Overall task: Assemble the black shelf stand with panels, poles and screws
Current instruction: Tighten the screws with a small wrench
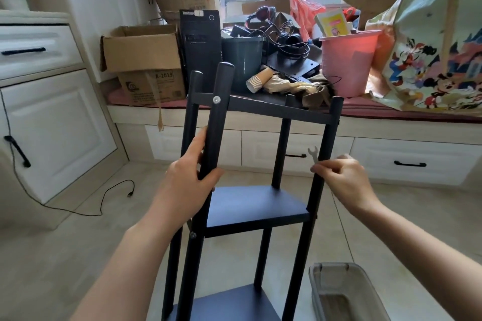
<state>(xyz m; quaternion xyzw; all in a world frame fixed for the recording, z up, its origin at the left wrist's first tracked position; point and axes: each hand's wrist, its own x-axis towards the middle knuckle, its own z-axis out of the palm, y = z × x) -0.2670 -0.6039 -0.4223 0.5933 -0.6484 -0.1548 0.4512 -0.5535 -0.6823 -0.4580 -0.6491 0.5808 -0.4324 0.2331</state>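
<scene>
The black shelf stand (250,206) stands upright on the tiled floor (78,255), in front of the cushioned window bench (391,114). Three of its panels show: the top panel (276,108), the middle panel (257,207) and the lowest panel (229,305) at the bottom edge of the view. Four poles run through the corners of the panels.

The left hand (190,174) grips the front left pole (214,122) between the top and middle panels, fingers curled round it and thumb across the near side. A silver screw head (216,99) sits in this pole at the level of the top panel, and a second screw (193,235) shows lower down, at the level of the middle panel.

The right hand (344,180) is beside the front right pole (327,154), fingers curled, pinching a small silver wrench (313,154) between thumb and forefinger. The open end of the wrench points up and lies just beside the pole; whether it touches the pole cannot be told.

A clear plastic container (341,292) lies on the floor near the stand's right foot. On the bench behind are a pink bucket (349,62), a dark green bin (242,60), a stack of paper cups (259,80), a black computer tower (200,44) and an open cardboard box (146,60). A black cable (109,190) trails over the floor at the left.
</scene>
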